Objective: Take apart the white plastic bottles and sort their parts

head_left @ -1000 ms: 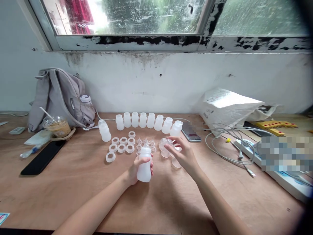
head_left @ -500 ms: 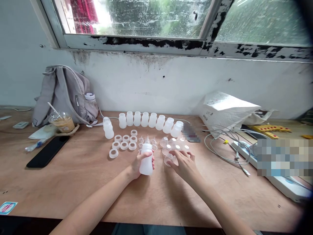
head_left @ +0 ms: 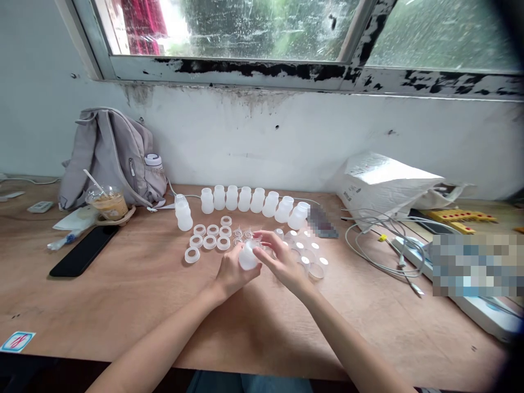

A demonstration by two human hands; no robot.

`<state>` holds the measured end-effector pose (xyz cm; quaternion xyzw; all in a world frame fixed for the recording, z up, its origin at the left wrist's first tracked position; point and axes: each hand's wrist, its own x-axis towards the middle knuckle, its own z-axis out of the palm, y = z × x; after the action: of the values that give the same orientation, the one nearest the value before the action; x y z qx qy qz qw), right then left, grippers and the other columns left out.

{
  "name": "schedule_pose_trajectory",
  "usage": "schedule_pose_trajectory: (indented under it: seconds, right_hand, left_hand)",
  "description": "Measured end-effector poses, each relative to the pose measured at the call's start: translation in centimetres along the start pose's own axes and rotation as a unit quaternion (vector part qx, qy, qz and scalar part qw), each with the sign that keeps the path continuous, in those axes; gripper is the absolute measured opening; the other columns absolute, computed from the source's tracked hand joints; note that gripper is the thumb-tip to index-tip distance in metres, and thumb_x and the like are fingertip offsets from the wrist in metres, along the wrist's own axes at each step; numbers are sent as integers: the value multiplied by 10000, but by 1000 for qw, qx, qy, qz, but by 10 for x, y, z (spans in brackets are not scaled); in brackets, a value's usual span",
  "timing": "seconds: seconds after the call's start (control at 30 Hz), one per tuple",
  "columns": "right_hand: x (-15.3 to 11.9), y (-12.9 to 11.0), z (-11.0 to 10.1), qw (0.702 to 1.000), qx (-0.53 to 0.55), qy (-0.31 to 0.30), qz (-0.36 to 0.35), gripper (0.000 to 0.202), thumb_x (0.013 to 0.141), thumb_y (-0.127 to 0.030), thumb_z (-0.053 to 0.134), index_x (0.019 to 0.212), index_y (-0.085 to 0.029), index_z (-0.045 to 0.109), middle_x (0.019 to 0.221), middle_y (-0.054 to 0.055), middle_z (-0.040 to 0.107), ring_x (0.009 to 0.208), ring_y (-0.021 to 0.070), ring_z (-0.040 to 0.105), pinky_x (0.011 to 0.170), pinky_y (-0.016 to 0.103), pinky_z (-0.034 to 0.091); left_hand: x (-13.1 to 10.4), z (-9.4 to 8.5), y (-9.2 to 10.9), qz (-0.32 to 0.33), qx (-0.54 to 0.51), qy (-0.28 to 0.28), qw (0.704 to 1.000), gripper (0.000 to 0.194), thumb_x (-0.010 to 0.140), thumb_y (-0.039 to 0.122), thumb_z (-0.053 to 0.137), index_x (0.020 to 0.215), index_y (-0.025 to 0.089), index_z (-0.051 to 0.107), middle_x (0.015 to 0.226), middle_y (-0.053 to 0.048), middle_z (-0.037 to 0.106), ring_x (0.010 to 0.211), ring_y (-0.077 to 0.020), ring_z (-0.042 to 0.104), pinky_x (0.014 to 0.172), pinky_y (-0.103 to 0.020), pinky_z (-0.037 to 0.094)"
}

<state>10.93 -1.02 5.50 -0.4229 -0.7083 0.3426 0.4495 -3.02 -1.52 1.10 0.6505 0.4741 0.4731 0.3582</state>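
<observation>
My left hand wraps round a frosted white baby bottle, tilted above the table. At its top end, my right hand curls its fingers round what looks like a clear dome cap, mostly hidden by the fingers. Just beyond are several clear teats, partly covered by my hands. White screw rings lie in a group to the left. More clear caps stand to the right. A row of open bottles stands at the back, with one capped bottle at its left.
On the left are a backpack, an iced drink cup and a black phone. A white bag, coiled cables and a power strip occupy the right. The wall and window bound the table's back.
My right hand has moved left from the clear caps to the top of the bottle. My left hand has raised the bottle slightly and tipped it. The view has shifted a little.
</observation>
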Motion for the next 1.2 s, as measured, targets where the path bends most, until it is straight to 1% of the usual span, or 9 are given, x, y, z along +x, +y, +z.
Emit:
schedule_pose_trajectory:
  seconds: [0.1,0.2,0.37,0.6,0.77,0.83,1.0,1.13,1.2]
  right_hand:
    - [13,1,20,986,149,-43,52,271,728,-404,611,907,-201,589,936,60,655,908,205,595,807,354,455]
    - [18,5,30,970,222,-49,92,239,737,-411,594,713,-174,616,795,63,676,794,202,615,732,337,475]
    - [12,8,27,969,237,-35,66,204,695,-362,650,807,-193,631,878,47,666,835,194,600,740,312,456]
    - [-3,4,39,982,150,95,61,166,741,-355,605,818,-208,601,945,52,642,900,201,580,787,325,434]
    - [-3,2,35,969,156,184,54,166,760,-366,579,791,-203,583,901,56,644,839,192,589,737,319,448]
    - [-1,1,28,965,173,186,61,174,739,-369,603,777,-203,565,870,50,647,811,189,590,697,305,455]
    - [4,2,21,961,228,106,113,240,649,-351,690,687,-199,508,715,17,641,655,159,586,579,257,446]
    - [6,6,20,935,309,94,147,260,637,-339,697,681,-205,480,648,5,638,603,156,586,542,253,442]
    - [6,6,19,926,340,73,145,243,637,-322,696,676,-207,485,638,-1,637,618,161,593,560,261,449]
  left_hand:
    - [0,0,-3,18,49,13,999,282,558,235,654,825,193,573,727,-54,593,733,-239,558,699,-332,429]
    - [0,2,-1,17,102,0,995,305,564,210,633,862,196,570,765,-65,603,724,-244,563,671,-334,434]
    - [-4,5,2,47,176,-13,983,287,622,194,584,909,176,571,767,-49,589,670,-211,557,604,-299,416]
    - [2,-3,-11,126,285,39,949,265,734,289,540,962,154,534,807,-106,602,768,-243,571,654,-309,423]
    - [2,-5,-8,161,273,45,947,364,730,299,554,1058,160,482,955,-123,609,857,-254,571,729,-329,428]
    - [-1,-4,-5,147,266,29,952,359,711,305,568,1035,164,499,912,-108,622,821,-250,585,696,-321,436]
    - [-8,-4,10,60,181,-41,981,432,653,304,599,1049,160,502,831,-54,631,683,-197,594,588,-273,439]
    - [-5,-6,19,-10,98,-82,992,308,596,285,640,863,153,559,705,-12,590,588,-145,533,518,-236,387]
    - [-5,-5,19,-65,7,-106,992,256,560,267,655,756,143,547,638,-3,557,541,-127,505,477,-225,359]
